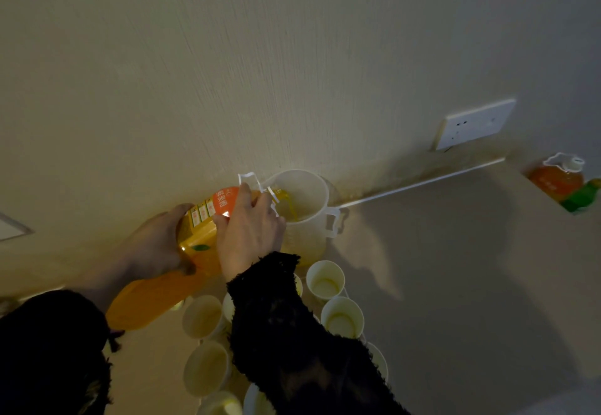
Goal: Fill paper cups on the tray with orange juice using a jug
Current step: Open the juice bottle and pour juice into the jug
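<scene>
A large orange juice bottle (195,245) lies tipped toward the wall, its mouth over a clear plastic jug (304,200). A thin stream of juice runs into the jug. My left hand (156,245) grips the bottle's lower body. My right hand (250,229) grips it near the neck, by the white handle. Several white paper cups (325,279) stand below the jug, partly hidden by my black right sleeve. The tray under them is hardly visible.
A second juice bottle (557,179) with a green object beside it stands at the far right. A white wall socket (474,123) sits above the table's back edge. The beige tabletop (455,268) extends to the right of the cups.
</scene>
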Demonstrator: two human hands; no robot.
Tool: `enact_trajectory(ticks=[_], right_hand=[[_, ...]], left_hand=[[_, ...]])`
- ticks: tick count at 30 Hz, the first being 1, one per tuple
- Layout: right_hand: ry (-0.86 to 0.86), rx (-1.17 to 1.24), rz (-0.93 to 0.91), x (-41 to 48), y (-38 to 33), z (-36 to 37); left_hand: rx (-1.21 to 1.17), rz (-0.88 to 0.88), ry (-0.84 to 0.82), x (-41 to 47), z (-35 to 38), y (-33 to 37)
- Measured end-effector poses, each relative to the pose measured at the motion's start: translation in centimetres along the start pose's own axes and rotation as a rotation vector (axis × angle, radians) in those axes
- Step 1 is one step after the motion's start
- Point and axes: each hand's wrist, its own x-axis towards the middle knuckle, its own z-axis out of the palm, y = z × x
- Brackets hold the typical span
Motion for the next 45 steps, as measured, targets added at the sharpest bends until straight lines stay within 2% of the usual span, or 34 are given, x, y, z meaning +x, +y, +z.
enact_trajectory(ticks=[45], right_hand=[[0.004,0.018,-0.001,-0.06,0.2,0.09]], left_hand=[[-0.017,0.006,-0.011,-0.31,-0.25,0.31]])
